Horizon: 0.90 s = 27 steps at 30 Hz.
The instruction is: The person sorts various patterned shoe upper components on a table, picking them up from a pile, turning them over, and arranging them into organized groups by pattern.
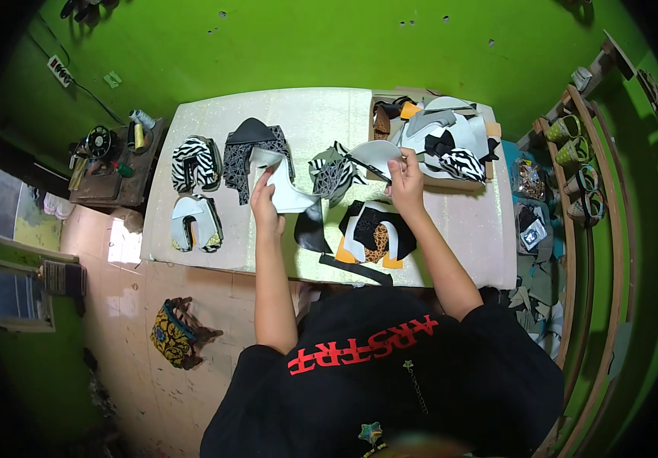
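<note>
left hand: the left hand [266, 200] has its fingers [262, 183] pinched on a curved white cut piece [287, 191], gripping it near its upper left end, held just over the desk

right hand: the right hand [407, 183] has its fingers [396, 169] clamped on a pale rounded piece [374, 155] up at the desk's far middle; a zebra-and-grey patterned piece [333, 174] hangs just left of those fingers

packages and labels: a small white rectangular label [59, 70] sits on the green wall, way off to the upper left of the left fingers; a clear packet with something dark inside [533, 233] lies well right of the right fingers

containers: an open cardboard box [489, 131] just beyond the right fingers is stuffed with white, grey, black and zebra-print cut pieces; green-rimmed cups [565, 128] sit on a wooden rack [600, 198] far right, can't tell what's in them

below the fingers: a stack of black, white, orange and leopard-print pieces [374, 233] lies right under the right hand

left of the fingers: zebra-print pieces [196, 162], a dark net-pattern stack [249, 149] and grey-white pieces [195, 221]

surface: pale speckled desk [321, 107]

room: bright green walls [306, 38], tiled floor [127, 305] with a yellow patterned bag [172, 332], cluttered side table [111, 164] at far left
</note>
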Available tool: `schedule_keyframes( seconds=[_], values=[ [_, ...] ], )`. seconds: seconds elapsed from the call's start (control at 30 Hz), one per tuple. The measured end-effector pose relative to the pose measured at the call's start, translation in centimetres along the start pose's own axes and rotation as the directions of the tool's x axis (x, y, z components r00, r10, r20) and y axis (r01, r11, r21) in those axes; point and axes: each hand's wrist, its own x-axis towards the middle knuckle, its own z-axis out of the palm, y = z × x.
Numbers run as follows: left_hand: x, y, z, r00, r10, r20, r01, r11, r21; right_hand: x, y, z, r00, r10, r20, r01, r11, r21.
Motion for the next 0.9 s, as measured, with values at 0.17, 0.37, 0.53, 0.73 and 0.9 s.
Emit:
schedule_keyframes(
  seconds=[0.17,0.37,0.53,0.73,0.9],
  values=[
    [1.2,3.6,-2.3,0.974,-0.115,0.196,0.155,0.966,-0.207,0.2,-1.1,3.3,0.99,0.028,-0.139,-0.04,0.996,-0.085],
    [3.7,7.8,-3.5,0.942,-0.13,0.309,0.118,0.991,0.058,0.7,0.3,6.6,0.976,-0.143,-0.163,0.105,0.969,-0.222],
    [6.0,9.7,-3.8,0.979,-0.023,0.203,-0.058,0.921,0.386,0.0,-0.4,9.5,0.998,-0.035,-0.061,0.034,0.999,-0.015],
    [6.9,12.1,-4.2,0.8,0.473,0.369,-0.472,0.116,0.874,-0.8,-1.3,11.6,0.961,-0.243,-0.134,0.116,0.79,-0.602],
    [7.6,14.1,-5.3,0.781,0.467,0.415,-0.504,0.078,0.86,-0.9,-1.3,14.2,0.923,-0.335,-0.19,0.122,0.722,-0.681]
  ],
)
